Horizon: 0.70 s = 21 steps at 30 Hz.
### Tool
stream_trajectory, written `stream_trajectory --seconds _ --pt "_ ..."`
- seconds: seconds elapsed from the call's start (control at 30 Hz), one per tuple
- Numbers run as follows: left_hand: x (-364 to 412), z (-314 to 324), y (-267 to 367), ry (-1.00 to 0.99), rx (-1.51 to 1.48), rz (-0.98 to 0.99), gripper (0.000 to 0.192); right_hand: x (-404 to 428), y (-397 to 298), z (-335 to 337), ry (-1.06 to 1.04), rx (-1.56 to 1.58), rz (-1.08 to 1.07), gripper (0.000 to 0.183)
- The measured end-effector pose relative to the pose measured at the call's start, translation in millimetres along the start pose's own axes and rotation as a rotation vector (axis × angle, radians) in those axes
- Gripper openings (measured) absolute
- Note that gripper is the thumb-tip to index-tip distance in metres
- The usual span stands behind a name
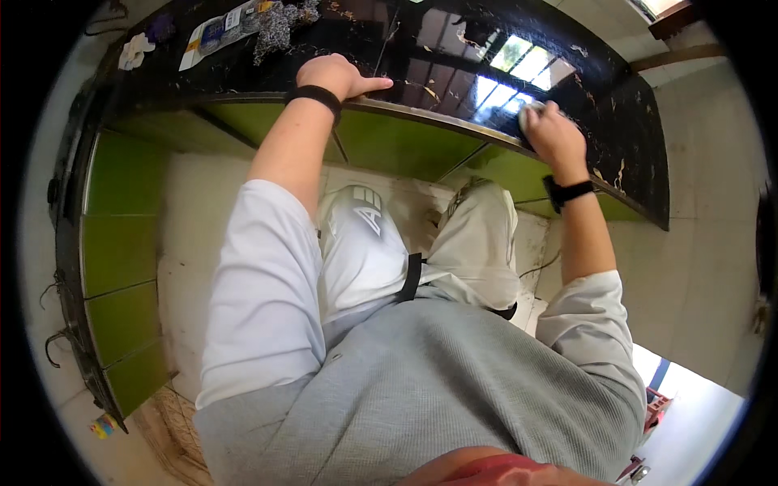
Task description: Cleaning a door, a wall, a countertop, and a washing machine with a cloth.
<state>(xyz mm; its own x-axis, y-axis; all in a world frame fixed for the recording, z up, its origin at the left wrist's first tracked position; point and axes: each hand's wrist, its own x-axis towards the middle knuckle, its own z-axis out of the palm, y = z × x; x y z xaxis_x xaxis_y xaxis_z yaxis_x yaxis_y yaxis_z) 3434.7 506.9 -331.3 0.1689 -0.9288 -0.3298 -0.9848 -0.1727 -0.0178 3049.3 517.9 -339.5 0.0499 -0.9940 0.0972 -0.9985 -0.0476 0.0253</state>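
Observation:
My left hand (334, 74) rests on the front edge of a glossy black marbled countertop (419, 91), its thumb stretched to the right and nothing visible in it. Farther right, my right hand (554, 135) is closed around a small pale cloth or pad (530, 115), which touches the counter near the front edge. The hand is slightly blurred, and most of the pad is hidden by the fingers. Both wrists wear black bands.
Steel wool scourers (273, 30) lie by a plastic packet (216, 33) at the back left, beside a white crumpled item (135, 51) and a purple one (160, 28). Green cabinet doors (401, 143) are below the counter. A tiled wall stands at right.

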Motion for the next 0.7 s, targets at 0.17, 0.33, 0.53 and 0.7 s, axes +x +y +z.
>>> stream_trajectory --seconds 0.17,0.33,0.53,0.7 --pt "-3 -7 5 0.045 -0.030 -0.018 0.104 10 -100 -18 -0.018 0.103 -0.099 0.041" --pt "2 -5 11 0.049 -0.041 -0.008 0.106 25 -166 14 -0.018 -0.115 -0.436 0.039" --pt "7 -1 20 0.061 -0.049 -0.048 0.108 35 -174 18 -0.039 0.009 -0.280 0.040" --pt "8 -6 30 -0.014 -0.051 -0.015 0.108 39 -135 14 0.000 0.248 -0.233 0.037"
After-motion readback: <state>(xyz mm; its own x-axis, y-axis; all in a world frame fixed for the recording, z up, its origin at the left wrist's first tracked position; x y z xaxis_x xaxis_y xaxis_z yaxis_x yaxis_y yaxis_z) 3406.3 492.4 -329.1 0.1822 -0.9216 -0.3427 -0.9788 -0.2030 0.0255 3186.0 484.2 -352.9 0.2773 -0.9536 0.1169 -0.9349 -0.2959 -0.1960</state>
